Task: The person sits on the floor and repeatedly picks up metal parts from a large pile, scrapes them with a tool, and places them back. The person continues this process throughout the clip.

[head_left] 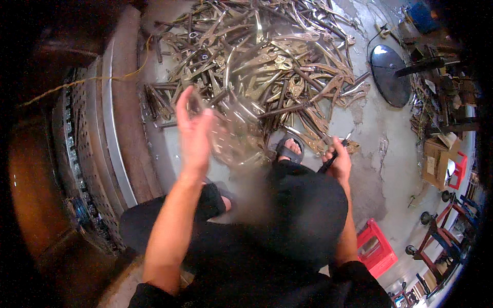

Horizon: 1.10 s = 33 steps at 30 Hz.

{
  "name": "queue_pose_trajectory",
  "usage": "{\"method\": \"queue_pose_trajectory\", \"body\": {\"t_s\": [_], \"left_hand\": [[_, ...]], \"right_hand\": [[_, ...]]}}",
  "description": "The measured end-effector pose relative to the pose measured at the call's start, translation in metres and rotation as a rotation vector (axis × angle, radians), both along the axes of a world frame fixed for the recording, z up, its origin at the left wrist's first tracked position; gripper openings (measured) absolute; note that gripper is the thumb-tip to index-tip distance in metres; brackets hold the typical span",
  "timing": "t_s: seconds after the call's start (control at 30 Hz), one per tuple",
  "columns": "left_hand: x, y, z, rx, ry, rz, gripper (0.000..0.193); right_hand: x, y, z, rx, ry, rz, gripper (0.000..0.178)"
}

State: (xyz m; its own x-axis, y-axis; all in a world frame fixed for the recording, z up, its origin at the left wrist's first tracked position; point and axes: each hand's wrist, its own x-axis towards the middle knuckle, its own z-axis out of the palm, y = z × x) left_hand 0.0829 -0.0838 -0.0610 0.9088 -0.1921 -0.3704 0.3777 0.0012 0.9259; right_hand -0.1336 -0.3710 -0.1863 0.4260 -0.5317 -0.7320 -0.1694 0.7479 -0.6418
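Observation:
A large heap of metal hand tools (pixel 277 66), many of them locking pliers, lies on the floor in front of me. My left hand (pixel 195 138) is raised over its near left side, thumb and fingers apart, with nothing visibly gripped. Beside that hand, smeared shiny shapes (pixel 236 131) are too blurred to identify. By my right knee, my right hand (pixel 340 161) is closed around a dark-handled tool (pixel 327 163). A thin bright metal tip (pixel 350 134) shows just above that hand, and its exact kind is unclear.
My sandalled foot (pixel 290 148) is at the heap's near edge. A metal ledge (pixel 110 123) and a yellow cord (pixel 77 84) run along the left. To the right are a round black base (pixel 389 72), a cardboard box (pixel 439 161), a red plastic crate (pixel 377 249) and a wheeled frame (pixel 436 231).

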Motion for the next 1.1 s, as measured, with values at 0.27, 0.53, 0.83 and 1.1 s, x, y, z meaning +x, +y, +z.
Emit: {"method": "queue_pose_trajectory", "body": {"t_s": [0.27,0.53,0.83,1.1], "left_hand": [[-0.031,0.138,0.086,-0.562,0.175,-0.023,0.055],[-0.095,0.19,0.084,-0.844,0.075,-0.065,0.057],[-0.12,0.192,0.049,-0.854,0.513,-0.176,0.027],[-0.123,0.179,0.089,-0.687,0.61,-0.111,0.064]], "right_hand": [[-0.007,-0.009,0.135,-0.208,-0.279,-0.06,0.032],[-0.018,0.015,0.262,-0.183,-0.796,0.045,0.028],[0.011,0.239,0.244,-0.148,-0.313,0.914,0.035],[0.027,0.236,0.201,-0.424,-0.507,1.268,0.033]]}}
